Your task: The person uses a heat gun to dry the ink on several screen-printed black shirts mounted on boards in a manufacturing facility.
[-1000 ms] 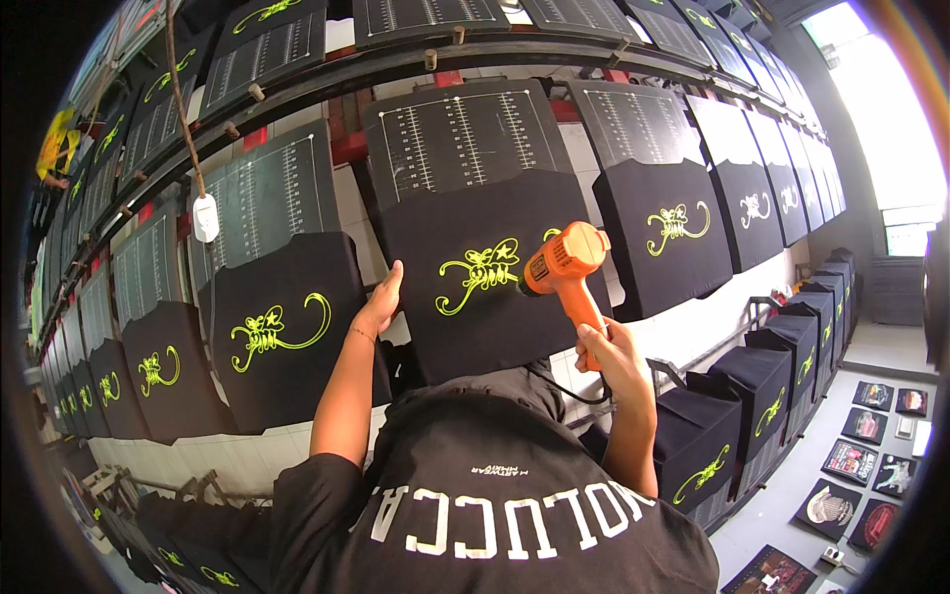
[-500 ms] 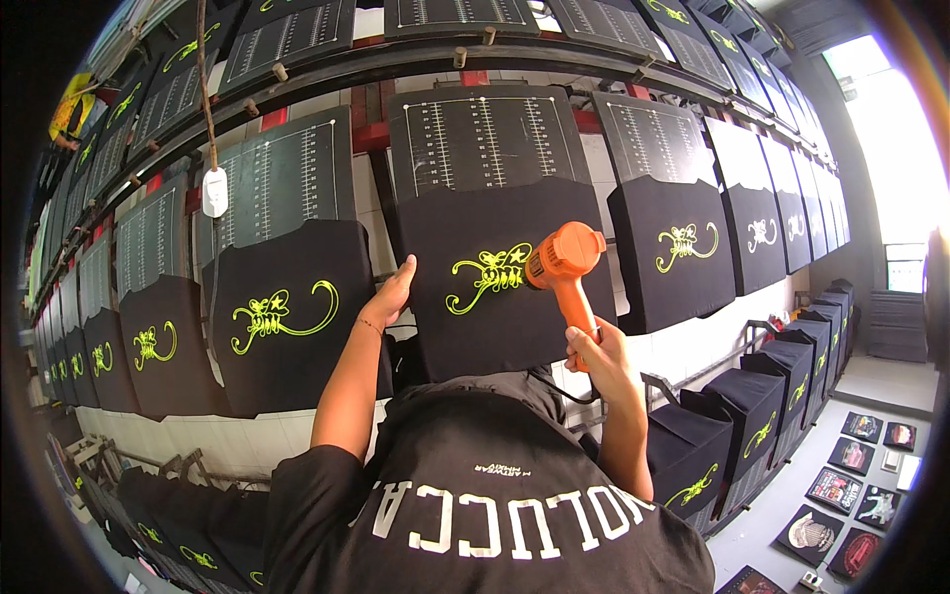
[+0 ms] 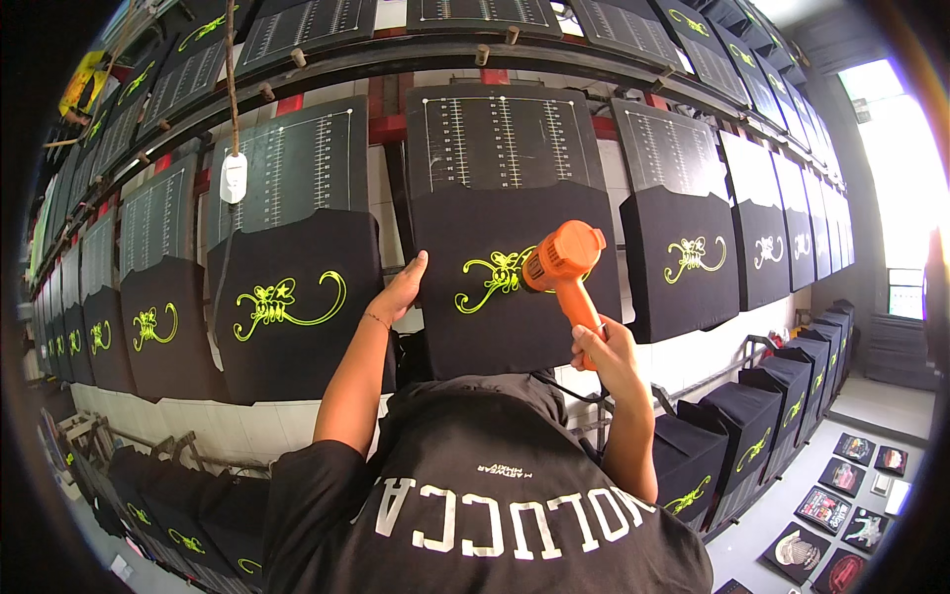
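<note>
My right hand (image 3: 606, 348) is wrapped round the handle of an orange heat gun (image 3: 572, 252). Its dark nozzle is over the neon yellow-green scroll design (image 3: 485, 277) on a black shirt (image 3: 505, 342), covering the design's right part. From this angle I cannot tell how far the nozzle is from the cloth. The shirt is stretched over a dark board (image 3: 505, 134) with white ruler marks showing above the cloth. At that board's left edge, my left hand (image 3: 401, 289) has its fingers stretched out; some fingers are partly hidden.
A neighbouring black shirt (image 3: 297, 346) with the same design lies to the left, another (image 3: 683, 277) to the right. A white switch (image 3: 233, 178) hangs on a cord at left. Metal rails (image 3: 396, 54) run behind the boards. More shirt-covered boards (image 3: 732, 426) stand at lower right.
The heat gun's nozzle has shifted left across the design and covers more of it. The whole view has shifted slightly. My left hand stays by the board's edge.
</note>
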`<state>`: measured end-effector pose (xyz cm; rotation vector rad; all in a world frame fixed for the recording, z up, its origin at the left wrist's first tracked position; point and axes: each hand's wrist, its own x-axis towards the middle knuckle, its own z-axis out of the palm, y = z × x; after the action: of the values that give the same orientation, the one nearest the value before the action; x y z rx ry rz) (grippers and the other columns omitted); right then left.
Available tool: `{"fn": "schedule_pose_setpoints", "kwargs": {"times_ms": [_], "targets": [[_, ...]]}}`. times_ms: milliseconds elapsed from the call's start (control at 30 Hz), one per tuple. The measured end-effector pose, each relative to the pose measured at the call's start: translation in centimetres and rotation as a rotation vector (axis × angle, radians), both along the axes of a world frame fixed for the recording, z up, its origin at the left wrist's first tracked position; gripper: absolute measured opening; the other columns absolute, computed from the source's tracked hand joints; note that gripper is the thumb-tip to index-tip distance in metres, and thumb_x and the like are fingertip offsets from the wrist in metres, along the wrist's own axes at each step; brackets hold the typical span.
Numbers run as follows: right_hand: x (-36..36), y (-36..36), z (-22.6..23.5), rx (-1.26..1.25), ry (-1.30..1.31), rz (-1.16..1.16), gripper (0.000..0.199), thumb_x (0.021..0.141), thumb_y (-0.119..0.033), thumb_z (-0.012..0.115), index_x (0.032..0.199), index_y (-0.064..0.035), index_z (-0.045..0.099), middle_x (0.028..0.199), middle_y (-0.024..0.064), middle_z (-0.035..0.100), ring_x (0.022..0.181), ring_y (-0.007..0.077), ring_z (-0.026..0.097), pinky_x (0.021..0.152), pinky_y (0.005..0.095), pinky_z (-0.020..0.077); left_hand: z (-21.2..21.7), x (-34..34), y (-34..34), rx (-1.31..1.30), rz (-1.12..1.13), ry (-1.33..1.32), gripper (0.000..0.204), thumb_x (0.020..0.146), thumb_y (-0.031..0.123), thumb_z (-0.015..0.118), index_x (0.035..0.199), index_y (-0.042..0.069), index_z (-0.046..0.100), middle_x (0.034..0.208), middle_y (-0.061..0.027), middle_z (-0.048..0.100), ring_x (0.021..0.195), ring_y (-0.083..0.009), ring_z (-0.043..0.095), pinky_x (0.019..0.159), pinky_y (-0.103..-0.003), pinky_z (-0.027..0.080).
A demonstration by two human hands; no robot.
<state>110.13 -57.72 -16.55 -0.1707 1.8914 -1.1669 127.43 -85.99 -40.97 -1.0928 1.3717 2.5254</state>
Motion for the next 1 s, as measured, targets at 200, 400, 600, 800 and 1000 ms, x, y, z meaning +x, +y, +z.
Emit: {"fn": "schedule_pose_setpoints", "kwargs": {"times_ms": [200,400,600,800,1000], "targets": [[-1.2,-1.5,-0.1,0.001,0.057,0.023,0.029,0.095,-0.024,0.066,0.105,0.0032,0.06,0.076,0.0013,0.058,0.06,0.0068,0.059,0.056,0.0213,0.0504,-1.4,0.2,-0.2,-0.053,-0.011,0.024,0.087,0.101,0.061,0.039,0.156,-0.002,0.017,0.163,-0.0134,0.019,0.15,-0.0244,0.018,0.122,-0.037,0.015],[-1.7,-2.8,-0.1,0.0,0.099,0.036,0.028,0.095,-0.024,0.066,0.103,0.0019,0.06,0.075,0.0014,0.058,0.059,0.0073,0.059,0.056,0.0217,0.0505,-0.6,0.2,0.0,-0.055,-0.022,-0.054,0.098,0.095,0.071,0.04,0.157,-0.001,0.013,0.165,-0.0143,0.012,0.152,-0.0245,0.01,0.122,-0.039,0.009],[-1.8,-3.4,-0.3,0.025,0.147,0.05,0.032,0.094,-0.029,0.068,0.105,0.0013,0.062,0.074,0.0019,0.059,0.059,0.0079,0.059,0.054,0.0219,0.0499,-0.6,0.1,-0.1,-0.055,-0.059,-0.021,0.105,0.092,0.075,0.04,0.156,-0.002,0.011,0.165,-0.0167,0.008,0.153,-0.0267,0.005,0.123,-0.039,0.008],[-2.4,-3.4,-0.9,-0.004,0.146,0.015,0.031,0.095,-0.028,0.067,0.102,0.0015,0.061,0.075,0.0023,0.058,0.059,0.0082,0.059,0.055,0.0224,0.0501,-3.1,0.4,-0.3,-0.041,-0.047,0.014,0.105,0.092,0.075,0.041,0.156,-0.004,0.014,0.165,-0.0165,0.011,0.153,-0.0267,0.008,0.123,-0.039,0.009],[-2.6,-3.3,-1.1,-0.008,0.186,-0.013,0.029,0.094,-0.026,0.067,0.097,0.0011,0.06,0.075,0.002,0.058,0.06,0.0076,0.059,0.056,0.0219,0.0504,-1.3,0.0,-0.2,-0.022,-0.065,0.039,0.106,0.091,0.077,0.041,0.156,-0.002,0.013,0.165,-0.0153,0.011,0.153,-0.0263,0.008,0.123,-0.039,0.009]]}}
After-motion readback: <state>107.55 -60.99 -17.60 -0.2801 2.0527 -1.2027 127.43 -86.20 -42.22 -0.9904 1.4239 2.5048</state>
